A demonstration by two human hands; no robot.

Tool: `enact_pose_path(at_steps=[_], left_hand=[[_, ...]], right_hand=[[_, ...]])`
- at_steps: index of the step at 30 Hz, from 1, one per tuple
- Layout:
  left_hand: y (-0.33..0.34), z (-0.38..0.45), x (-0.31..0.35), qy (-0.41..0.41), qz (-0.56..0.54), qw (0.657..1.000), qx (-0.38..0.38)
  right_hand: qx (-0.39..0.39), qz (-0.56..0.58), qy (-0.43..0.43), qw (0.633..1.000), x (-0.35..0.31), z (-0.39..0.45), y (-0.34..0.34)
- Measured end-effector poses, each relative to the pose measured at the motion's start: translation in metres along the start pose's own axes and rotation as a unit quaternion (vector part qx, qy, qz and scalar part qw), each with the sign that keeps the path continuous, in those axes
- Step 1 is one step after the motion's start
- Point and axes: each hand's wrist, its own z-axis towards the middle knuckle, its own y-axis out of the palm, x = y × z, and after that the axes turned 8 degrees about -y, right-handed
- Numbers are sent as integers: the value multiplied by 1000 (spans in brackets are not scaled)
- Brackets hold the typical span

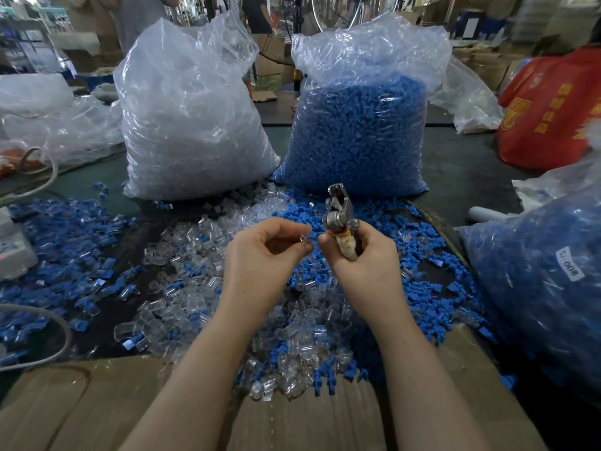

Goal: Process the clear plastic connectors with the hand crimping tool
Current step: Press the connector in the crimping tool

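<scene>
We see 2 bare hands raised over a messy work table (455, 177). Left hand (260, 255) pinches 1 small clear connector (305, 238) between thumb and forefinger, fingers closed on it. Right hand (364, 255) is wrapped around the taped handle of the hand crimping tool (338, 213), metal head pointing up toward 12 o'clock. Connector sits at 9 o'clock of the tool's pivot, near it but we can't tell if it touches. Whether the tool's jaws are open or shut is unclear from this angle.

Under the hands: a loose pile of clear connectors (195, 288) mixed with blue plastic pieces (422, 288), spreading out to 9 o'clock and 3 o'clock. Cardboard sheet (97, 411) at 6 o'clock, forearms above it.

At 11 o'clock stands 1 big bag of clear parts (192, 118); at 1 o'clock 1 big bag of blue parts (361, 131), the 2 bags close at the base. Another bag with blue parts (536, 281) at 3 o'clock carries a white label. Grey cable (48, 320) loops at 8 o'clock. Red bag (549, 109) at 2 o'clock.
</scene>
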Motion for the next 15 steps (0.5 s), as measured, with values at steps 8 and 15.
enact_pose_path(at_steps=[8, 15], left_hand=[[2, -3, 3, 6, -16, 1000, -4], [3, -4, 3, 28, 0, 1000, 4]], right_hand=[[9, 38, -3, 999, -2, 1, 2], [4, 32, -2, 999, -1, 0, 2]])
